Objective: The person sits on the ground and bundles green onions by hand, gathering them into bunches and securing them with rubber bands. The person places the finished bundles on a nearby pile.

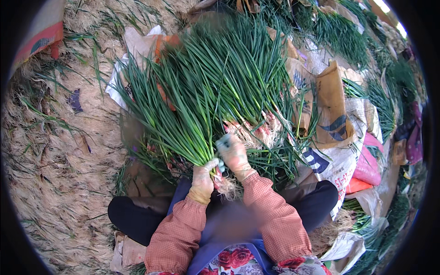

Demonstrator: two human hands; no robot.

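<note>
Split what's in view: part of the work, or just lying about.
Part of the work:
bunch of green onions, gripped by the left hand
right hand, beside the bunch
heap of green onions ahead

Apparently lying about:
pink sack, right
purple scrap, left
fibrous litter, left

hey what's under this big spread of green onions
Pale sacking, partly orange, shows beneath the green onions at upper left; what their middle covers can't be seen.

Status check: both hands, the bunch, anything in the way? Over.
Left hand closed around bunch of green onions, near its roots. Right hand close beside, fingers curled, grip unclear. More green onions just beyond; nothing seen blocking.
</note>
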